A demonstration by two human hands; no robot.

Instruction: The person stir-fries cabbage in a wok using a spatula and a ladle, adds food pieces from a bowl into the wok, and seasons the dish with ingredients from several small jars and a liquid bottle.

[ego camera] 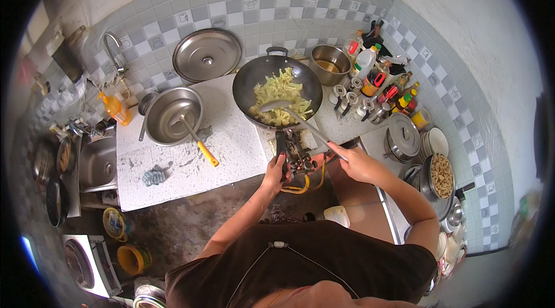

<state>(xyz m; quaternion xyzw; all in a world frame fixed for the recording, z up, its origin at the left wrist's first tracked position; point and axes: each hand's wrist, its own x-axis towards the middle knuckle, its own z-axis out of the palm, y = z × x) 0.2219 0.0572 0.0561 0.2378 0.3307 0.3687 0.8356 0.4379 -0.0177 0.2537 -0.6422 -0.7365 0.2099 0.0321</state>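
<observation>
A dark wok (244, 86) sits on a gas burner (299, 152). Chopped pale-green vegetable pieces, apparently cauliflower (282, 91), are heaped in it. My left hand (274, 172) grips the wok's black handle (280, 145), which points towards me. In my right hand (360, 164) is the long grey handle of a cooking spatula (314, 131). The spatula's head rests among the vegetables at the near side of the wok. My fingers cover the end of its handle.
Left of the wok, a steel basin (151, 121) holds a yellow-handled utensil (204, 147). A large lid (195, 54) leans on the tiles. Right are a steel pot (318, 76), spice jars (349, 99), bottles (373, 80), a lidded pot (403, 132) and a bowl of brownish food (442, 175).
</observation>
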